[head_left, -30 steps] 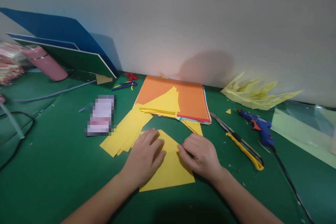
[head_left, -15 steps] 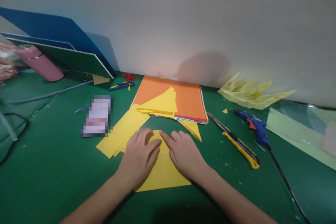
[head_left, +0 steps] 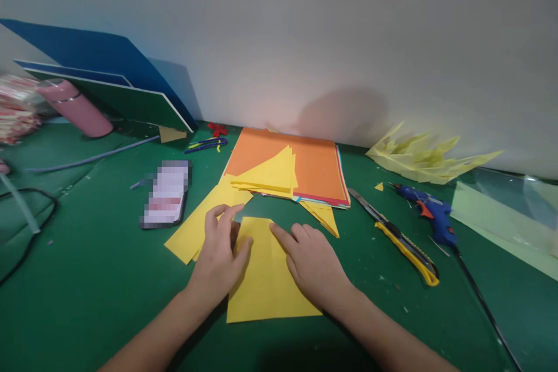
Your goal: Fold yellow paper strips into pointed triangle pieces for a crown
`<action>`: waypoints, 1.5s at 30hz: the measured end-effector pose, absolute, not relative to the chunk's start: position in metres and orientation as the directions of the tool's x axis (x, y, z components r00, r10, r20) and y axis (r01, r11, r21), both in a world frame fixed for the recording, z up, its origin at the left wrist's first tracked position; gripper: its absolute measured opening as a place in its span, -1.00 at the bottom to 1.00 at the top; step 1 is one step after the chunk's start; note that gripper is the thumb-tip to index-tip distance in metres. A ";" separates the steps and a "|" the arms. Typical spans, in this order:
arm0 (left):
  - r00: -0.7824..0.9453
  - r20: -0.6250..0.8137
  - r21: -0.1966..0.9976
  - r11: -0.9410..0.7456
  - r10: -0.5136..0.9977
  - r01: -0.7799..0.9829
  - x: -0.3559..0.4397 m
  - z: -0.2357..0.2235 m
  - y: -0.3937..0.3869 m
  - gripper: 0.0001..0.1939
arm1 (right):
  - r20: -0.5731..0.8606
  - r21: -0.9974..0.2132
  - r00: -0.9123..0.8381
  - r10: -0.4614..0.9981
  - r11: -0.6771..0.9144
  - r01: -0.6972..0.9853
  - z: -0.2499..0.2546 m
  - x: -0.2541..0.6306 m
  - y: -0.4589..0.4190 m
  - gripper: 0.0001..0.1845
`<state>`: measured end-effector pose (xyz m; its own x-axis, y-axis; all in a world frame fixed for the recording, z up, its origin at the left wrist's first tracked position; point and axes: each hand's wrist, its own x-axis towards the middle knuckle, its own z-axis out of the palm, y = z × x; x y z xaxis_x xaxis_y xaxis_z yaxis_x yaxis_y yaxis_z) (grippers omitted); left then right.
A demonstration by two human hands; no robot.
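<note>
A yellow paper sheet lies flat on the green tabletop, with a faint crease down its middle and its far right corner slanted. At its left edge is my left hand, fingers apart and partly lifted, the thumb over the paper. My right hand rests on the right side, its index finger stretched out and touching the paper near the far right corner. Just beyond, yellow paper strips and folded yellow triangles lie by a stack of coloured paper topped with orange.
To the right lie a yellow utility knife and a blue glue gun with its cord. A folded pale yellow paper piece stands by the wall. On the left are a phone, a pink bottle and leaning boards.
My left hand has drawn back to the left from the paper's far edge, its fingers lifting and spreading. My right index finger stays on the paper. The view has shifted slightly.
</note>
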<state>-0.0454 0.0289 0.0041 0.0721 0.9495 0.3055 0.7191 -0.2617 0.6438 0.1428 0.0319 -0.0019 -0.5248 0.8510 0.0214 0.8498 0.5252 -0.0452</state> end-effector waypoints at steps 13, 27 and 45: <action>0.516 0.389 0.425 -0.645 0.763 0.634 -0.048 0.006 0.036 -0.76 | 0.107 -0.069 -0.525 0.844 0.533 0.843 -0.005 0.145 0.031 -0.57; 0.718 0.408 0.279 -0.826 0.564 0.490 -0.046 0.006 0.040 -0.81 | 0.200 -0.121 -0.536 0.820 0.564 0.817 -0.009 0.148 0.031 -0.64; 0.712 0.386 0.338 -0.808 0.587 0.482 -0.047 0.000 0.037 -0.79 | 0.370 -0.320 -0.527 0.765 0.638 0.701 -0.010 0.151 0.030 -0.67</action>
